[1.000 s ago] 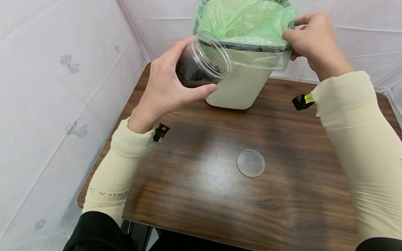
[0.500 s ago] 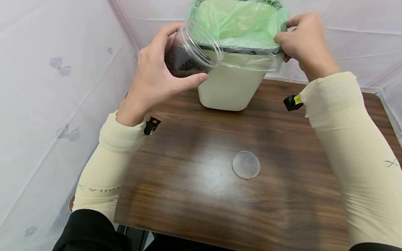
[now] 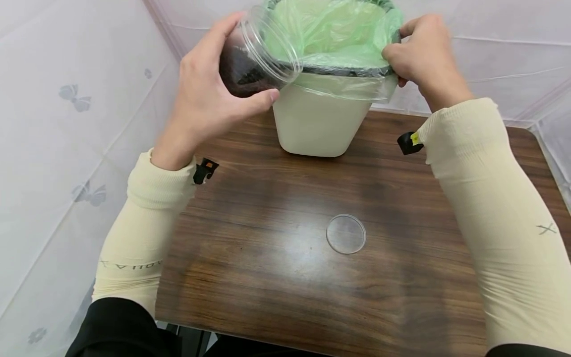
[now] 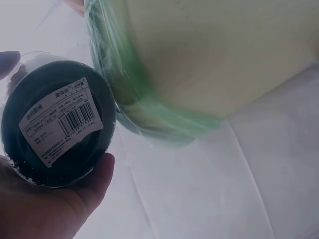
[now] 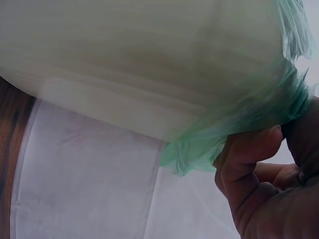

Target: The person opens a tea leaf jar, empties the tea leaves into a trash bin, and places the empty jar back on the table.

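My left hand [image 3: 209, 84] grips a clear plastic jar [image 3: 252, 57] holding dark, loose material. The jar is tilted, its open mouth turned right toward the top of a cream trash bin [image 3: 321, 119]. A label with a barcode [image 4: 62, 122] shows on the jar's base in the left wrist view. Green bag film [image 3: 341, 32] lines the bin and folds over its dark rim. At the rim's right corner my right hand [image 3: 424, 57] pinches the rim and bag edge between thumb and fingers. The clear round lid [image 3: 345, 234] lies flat on the table, apart from both hands.
The brown wood-grain table [image 3: 276, 277] carries the bin near its back edge. A white patterned sheet [image 3: 80, 148] hangs along the left side and behind the bin. Black wrist straps [image 3: 205, 171] stick out from the cream sleeves.
The jar in my left hand has moved up and left in view, with its mouth now at the bin's left front rim. The right hand keeps its hold on the rim.
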Tool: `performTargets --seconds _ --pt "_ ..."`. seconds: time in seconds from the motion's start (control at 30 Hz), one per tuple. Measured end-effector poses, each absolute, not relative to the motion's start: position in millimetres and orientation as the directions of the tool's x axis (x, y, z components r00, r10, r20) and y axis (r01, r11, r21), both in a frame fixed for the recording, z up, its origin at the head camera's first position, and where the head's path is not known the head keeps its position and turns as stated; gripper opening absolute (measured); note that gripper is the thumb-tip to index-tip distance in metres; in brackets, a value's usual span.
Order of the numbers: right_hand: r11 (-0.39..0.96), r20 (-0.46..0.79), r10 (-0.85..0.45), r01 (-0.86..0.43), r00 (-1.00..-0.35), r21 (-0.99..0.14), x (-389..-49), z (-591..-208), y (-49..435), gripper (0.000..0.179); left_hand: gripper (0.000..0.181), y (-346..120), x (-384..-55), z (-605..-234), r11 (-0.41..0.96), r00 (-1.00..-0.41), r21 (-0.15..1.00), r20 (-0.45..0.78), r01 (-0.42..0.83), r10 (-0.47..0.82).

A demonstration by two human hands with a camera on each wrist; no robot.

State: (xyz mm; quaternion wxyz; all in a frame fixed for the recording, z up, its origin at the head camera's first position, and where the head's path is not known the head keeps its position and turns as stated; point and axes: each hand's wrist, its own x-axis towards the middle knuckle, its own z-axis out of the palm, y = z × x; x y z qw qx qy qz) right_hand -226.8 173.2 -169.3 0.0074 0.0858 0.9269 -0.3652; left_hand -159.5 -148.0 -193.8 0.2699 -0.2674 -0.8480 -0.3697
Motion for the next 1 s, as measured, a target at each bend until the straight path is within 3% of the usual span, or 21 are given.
performTargets --seconds 0.23,0.57,1.0 --pt "0.708 -0.079 0.152 0.164 -0.985 -0.687 -223.7 -168.9 174.6 0.049 0.088 -150.2 -161.0 -187.4 0.646 -0.777 0.506 0.586 0.571 0.229" --pt "0.722 -0.086 0.158 0.174 -0.984 -0.670 -221.1 -167.9 172.6 0.047 0.085 -152.7 -164.6 -181.6 0.671 -0.759 0.460 0.603 0.582 0.245" --pt "0.739 -0.071 0.152 0.161 -0.986 -0.654 -225.8 -168.5 172.6 0.039 0.085 -149.5 -168.6 -172.8 0.659 -0.845 0.584 0.511 0.475 0.156"
